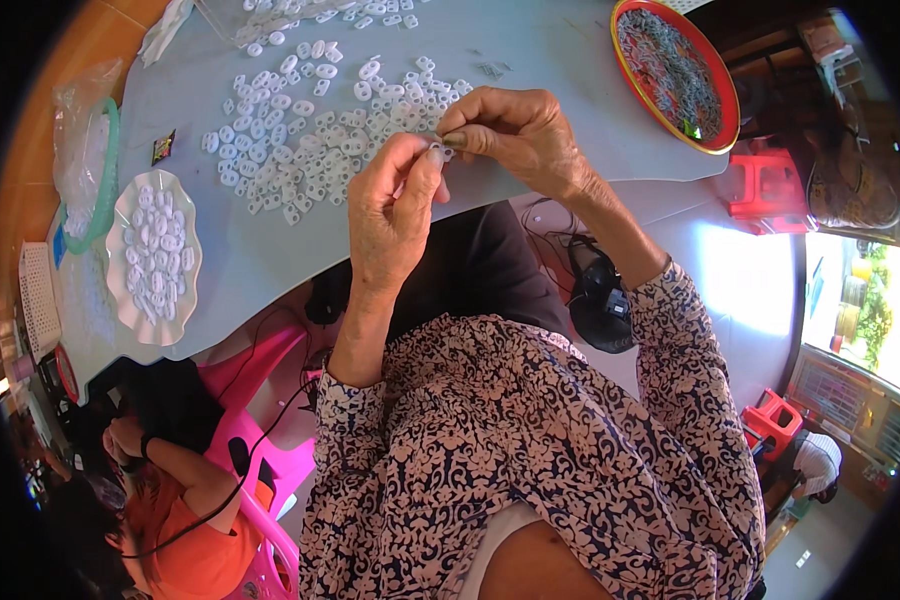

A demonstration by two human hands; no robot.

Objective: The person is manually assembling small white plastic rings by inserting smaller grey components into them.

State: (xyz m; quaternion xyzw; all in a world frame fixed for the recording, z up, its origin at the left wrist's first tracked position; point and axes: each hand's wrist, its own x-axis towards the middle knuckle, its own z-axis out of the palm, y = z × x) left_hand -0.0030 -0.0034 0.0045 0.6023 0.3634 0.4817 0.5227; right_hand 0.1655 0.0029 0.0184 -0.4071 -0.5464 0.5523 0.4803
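My left hand (pixel 395 205) pinches a small white plastic piece (pixel 443 152) with a hole in it, just above the table's near edge. The fingertips of my right hand (pixel 530 140) are pressed together right at that piece. Whatever they hold is too small to make out. Behind and left of my hands, many loose white two-holed plastic pieces (pixel 320 150) lie spread on the table. Rounder white oval pieces (pixel 255 140) are mixed in at the left side of the spread.
The grey table (pixel 530 45) holds a cream scalloped dish (pixel 192 262) of white oval pieces at left, near a green-rimmed container (pixel 112 170). A red basin (pixel 727 120) of small grey metal parts stands far right. Beside a pink chair (pixel 270 455) sits another person in orange (pixel 205 540).
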